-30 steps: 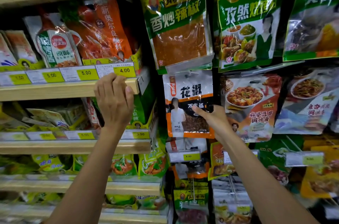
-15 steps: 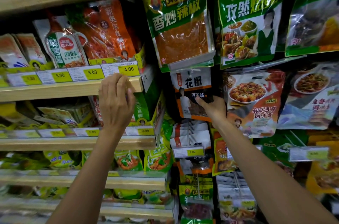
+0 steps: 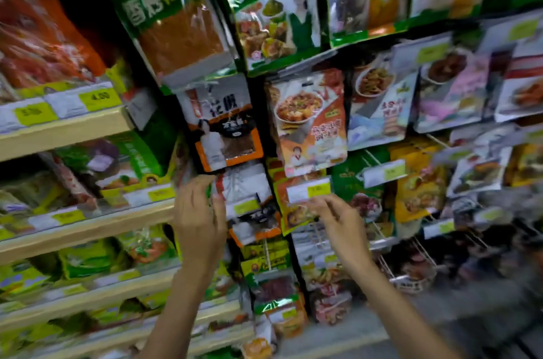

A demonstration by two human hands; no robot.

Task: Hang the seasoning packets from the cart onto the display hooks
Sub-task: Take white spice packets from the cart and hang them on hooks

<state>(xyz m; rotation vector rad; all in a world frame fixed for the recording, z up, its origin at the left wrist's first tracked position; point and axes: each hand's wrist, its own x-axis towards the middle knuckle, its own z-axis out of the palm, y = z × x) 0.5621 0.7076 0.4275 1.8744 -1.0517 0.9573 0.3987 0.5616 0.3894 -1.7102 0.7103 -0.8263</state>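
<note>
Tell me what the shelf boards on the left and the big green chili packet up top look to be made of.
The shelf board looks like pale wood or wood-look laminate, matt: light tan, flat front edge, though blur hides any grain. The green chili packet looks like glossy plastic film: white glare streaks and a clear window showing reddish powder.

Both arms are bare to the frame's edge — slender forearms, narrow wrists — ending in the bare left hand [image 3: 199, 222] and right hand [image 3: 338, 222], fingers blurred.
</note>
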